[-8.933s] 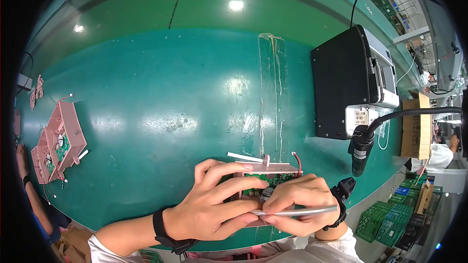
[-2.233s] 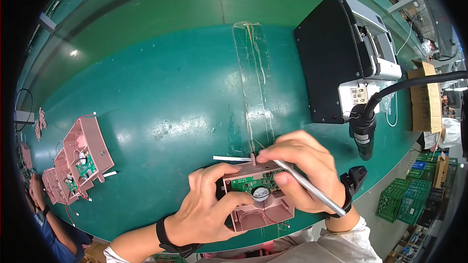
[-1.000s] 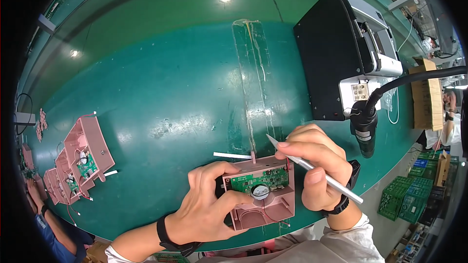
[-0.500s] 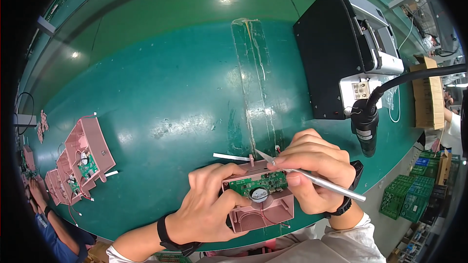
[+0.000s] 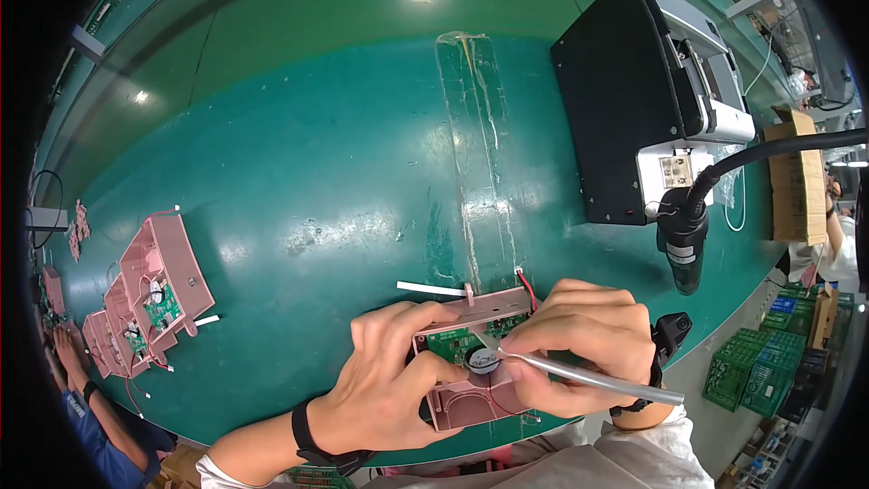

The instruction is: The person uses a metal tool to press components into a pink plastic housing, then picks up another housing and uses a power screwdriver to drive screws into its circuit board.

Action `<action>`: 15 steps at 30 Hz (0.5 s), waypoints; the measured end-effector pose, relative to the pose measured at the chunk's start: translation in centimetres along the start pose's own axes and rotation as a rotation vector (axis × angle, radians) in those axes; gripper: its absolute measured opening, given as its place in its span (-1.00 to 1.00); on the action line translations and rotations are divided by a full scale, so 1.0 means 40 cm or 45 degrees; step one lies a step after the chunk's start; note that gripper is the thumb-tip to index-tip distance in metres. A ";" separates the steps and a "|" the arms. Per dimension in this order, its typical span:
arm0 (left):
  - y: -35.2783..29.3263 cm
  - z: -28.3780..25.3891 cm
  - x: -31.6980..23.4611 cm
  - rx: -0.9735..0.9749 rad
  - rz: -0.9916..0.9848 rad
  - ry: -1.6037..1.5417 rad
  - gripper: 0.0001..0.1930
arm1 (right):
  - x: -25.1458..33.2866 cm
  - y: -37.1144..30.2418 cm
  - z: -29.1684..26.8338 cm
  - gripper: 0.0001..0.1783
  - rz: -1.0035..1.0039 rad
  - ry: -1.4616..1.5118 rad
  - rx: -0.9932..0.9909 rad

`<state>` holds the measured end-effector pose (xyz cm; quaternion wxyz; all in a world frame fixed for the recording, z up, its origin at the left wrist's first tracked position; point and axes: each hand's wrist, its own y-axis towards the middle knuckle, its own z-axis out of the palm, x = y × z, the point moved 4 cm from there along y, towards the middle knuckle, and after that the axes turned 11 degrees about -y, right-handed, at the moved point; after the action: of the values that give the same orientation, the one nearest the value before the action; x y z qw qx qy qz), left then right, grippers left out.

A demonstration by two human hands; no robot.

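Note:
My left hand (image 5: 385,376) grips the left side of a pink plastic housing (image 5: 462,407) near the table's front edge. Inside the housing are a green circuit board (image 5: 445,342) and a round silver part (image 5: 482,361). My right hand (image 5: 584,344) is closed around a silver craft knife (image 5: 602,379). The blade points down to the left, over the board and just above the round part; whether it touches anything I cannot tell. A red wire (image 5: 526,284) with a white connector sticks out behind the housing. A white strip (image 5: 430,290) reaches left from its back edge.
More pink housings (image 5: 181,267) with boards and wires stand at the left. A black and silver machine (image 5: 615,109) occupies the right side, with a black cabled handpiece (image 5: 682,249) in front. Another person's hand (image 5: 71,349) is at far left. Green crates (image 5: 756,371) stand lower right.
The knife's tip has moved from the housing's back edge forward and down into it, over the board. My right hand shifted with it, uncovering more red wire. My left hand kept its hold.

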<state>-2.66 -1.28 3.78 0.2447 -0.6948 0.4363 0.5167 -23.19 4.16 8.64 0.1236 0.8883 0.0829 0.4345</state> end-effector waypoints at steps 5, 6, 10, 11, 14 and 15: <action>0.000 0.003 -0.003 0.006 0.021 0.026 -0.47 | 0.005 -0.003 0.009 -0.80 -0.050 -0.104 0.008; 0.000 0.002 -0.002 0.010 0.023 0.027 -0.48 | 0.006 -0.002 0.013 -0.80 -0.062 -0.127 0.018; 0.000 0.000 -0.003 0.016 0.027 0.034 -0.50 | 0.008 -0.002 0.025 -0.81 -0.080 -0.178 0.026; 0.000 0.001 -0.003 0.019 0.029 0.038 -0.51 | 0.008 -0.002 0.028 -0.81 -0.082 -0.193 0.022; -0.003 0.003 -0.001 -0.004 0.035 0.023 -0.53 | 0.013 -0.001 0.032 -0.82 -0.096 -0.241 0.058; -0.004 0.003 -0.001 -0.012 0.042 0.014 -0.54 | 0.015 0.000 0.033 -0.82 -0.100 -0.269 0.073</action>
<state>-2.59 -1.08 3.77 0.2306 -0.6915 0.4467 0.5189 -21.78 4.12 8.29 0.1231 0.9283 0.1168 0.3308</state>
